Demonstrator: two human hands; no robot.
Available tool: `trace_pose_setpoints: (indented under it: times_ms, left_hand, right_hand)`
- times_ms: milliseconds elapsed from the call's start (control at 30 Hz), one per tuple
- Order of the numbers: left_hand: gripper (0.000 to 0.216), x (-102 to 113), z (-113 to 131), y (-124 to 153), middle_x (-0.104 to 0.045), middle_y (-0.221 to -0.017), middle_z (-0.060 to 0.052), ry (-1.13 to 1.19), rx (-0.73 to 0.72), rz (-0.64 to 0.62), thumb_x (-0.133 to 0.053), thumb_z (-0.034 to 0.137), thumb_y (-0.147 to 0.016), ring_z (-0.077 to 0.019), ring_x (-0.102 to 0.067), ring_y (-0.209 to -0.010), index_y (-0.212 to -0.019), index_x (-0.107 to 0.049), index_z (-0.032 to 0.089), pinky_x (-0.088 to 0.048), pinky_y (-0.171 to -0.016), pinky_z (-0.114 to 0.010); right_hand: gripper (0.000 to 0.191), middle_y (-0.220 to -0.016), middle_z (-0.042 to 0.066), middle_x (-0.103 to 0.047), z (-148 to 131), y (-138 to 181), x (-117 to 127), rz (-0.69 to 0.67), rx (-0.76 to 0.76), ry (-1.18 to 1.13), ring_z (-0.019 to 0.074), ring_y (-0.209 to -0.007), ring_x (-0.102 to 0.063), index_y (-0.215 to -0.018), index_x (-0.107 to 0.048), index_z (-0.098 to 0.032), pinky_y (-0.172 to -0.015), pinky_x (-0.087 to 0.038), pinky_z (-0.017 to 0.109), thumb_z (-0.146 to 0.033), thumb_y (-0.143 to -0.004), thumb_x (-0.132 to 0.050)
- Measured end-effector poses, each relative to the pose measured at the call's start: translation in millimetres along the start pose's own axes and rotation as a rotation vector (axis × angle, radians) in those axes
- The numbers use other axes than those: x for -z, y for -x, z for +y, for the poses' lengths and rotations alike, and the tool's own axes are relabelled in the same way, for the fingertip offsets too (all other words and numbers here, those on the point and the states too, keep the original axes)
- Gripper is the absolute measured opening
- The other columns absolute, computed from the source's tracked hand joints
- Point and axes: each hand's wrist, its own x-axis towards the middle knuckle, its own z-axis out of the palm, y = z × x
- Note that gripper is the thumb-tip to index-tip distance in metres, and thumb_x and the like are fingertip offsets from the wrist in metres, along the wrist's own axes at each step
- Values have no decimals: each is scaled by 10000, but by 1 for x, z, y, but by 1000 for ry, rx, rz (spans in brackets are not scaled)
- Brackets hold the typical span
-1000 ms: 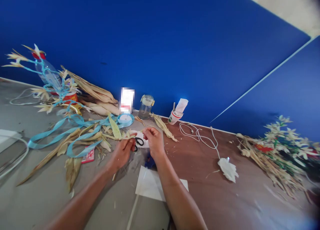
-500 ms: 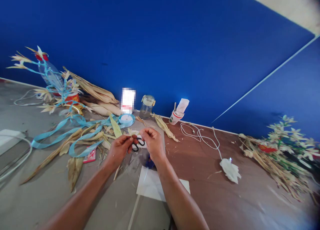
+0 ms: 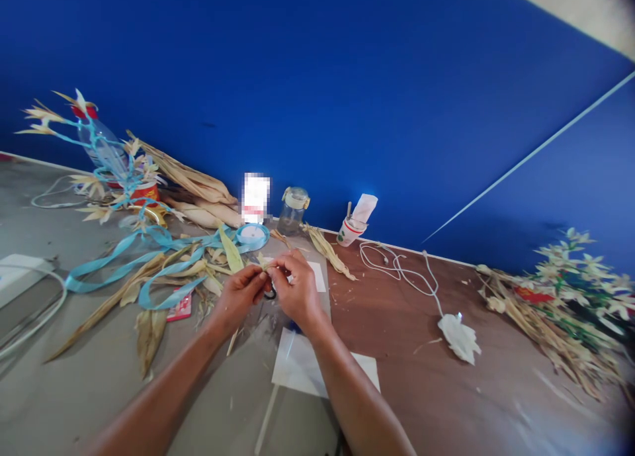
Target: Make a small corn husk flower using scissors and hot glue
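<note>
In the middle of the head view my left hand [image 3: 245,285] and my right hand [image 3: 296,285] meet with closed fingertips. A small pale yellowish piece that looks like corn husk [image 3: 262,261] shows at the pinched fingers; most of it is hidden. One black loop of a scissors handle [image 3: 270,293] is visible between the hands; I cannot tell whether a hand holds it or it lies below. Left of my left hand are dried corn husks [image 3: 231,251] and a loose blue ribbon [image 3: 106,276], with its ribbon roll [image 3: 253,237] behind.
A lidded glass jar [image 3: 294,211] and a white cup [image 3: 351,231] stand by the blue wall. White cable [image 3: 401,265] lies to the right, before husk flowers [image 3: 570,271]. White paper [image 3: 297,366] lies under my right forearm. A plastic bottle [image 3: 102,145] with ribbon-wrapped flower stems stands at left.
My right hand has moved slightly left, closing in on my left fingertips. Less of the scissors handle shows between them, and more white paper shows behind my right hand.
</note>
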Motion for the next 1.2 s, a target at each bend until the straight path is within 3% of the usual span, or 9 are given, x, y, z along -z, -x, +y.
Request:
trace_pose_setpoints:
  times_ms: [200, 500, 867, 1067, 1200]
  left_hand:
    - [246, 0, 0, 0, -519, -548, 39, -46, -6, -25, -621, 391, -731, -61, -371, -447, -677, -583, 154, -247, -434, -202]
    - [281, -3, 7, 2, -424, -497, 62, -250, -91, -37, -526, 405, -770, -74, -348, -452, -628, -535, 162, -257, -438, -207]
    - [263, -1, 3, 2, -436, -511, 52, -375, -159, -1, -493, 367, -788, -94, -377, -495, -615, -528, 172, -298, -481, -215]
    - [268, 1, -1, 1, -484, -547, 42, -448, -183, 43, -458, 357, -825, -100, -414, -507, -639, -526, 176, -309, -488, -217]
    - [282, 4, 0, 2, -509, -574, 37, -556, -235, 150, -427, 349, -848, -107, -447, -537, -646, -528, 179, -328, -518, -220]
  right_hand:
    - [150, -908, 40, -515, 2, 1, -1, 18, 26, 81, 126, -853, -538, -817, -631, -179, -736, -457, 217, -182, -816, -480]
    - [132, -893, 63, -524, 11, 1, -3, 47, 226, 271, 171, -878, -516, -819, -622, -187, -769, -439, 292, -178, -823, -490]
    - [142, -871, 52, -547, 9, 1, -1, 33, 280, 433, 172, -864, -510, -823, -622, -194, -775, -389, 305, -189, -844, -482]
    - [163, -945, 72, -540, 9, 2, -3, 56, 240, 314, 170, -849, -522, -925, -613, -181, -790, -415, 310, -175, -812, -495]
    - [214, -956, 68, -542, 5, 1, -2, 139, 48, 52, 133, -709, -508, -974, -578, -170, -718, -441, 287, -220, -773, -526]
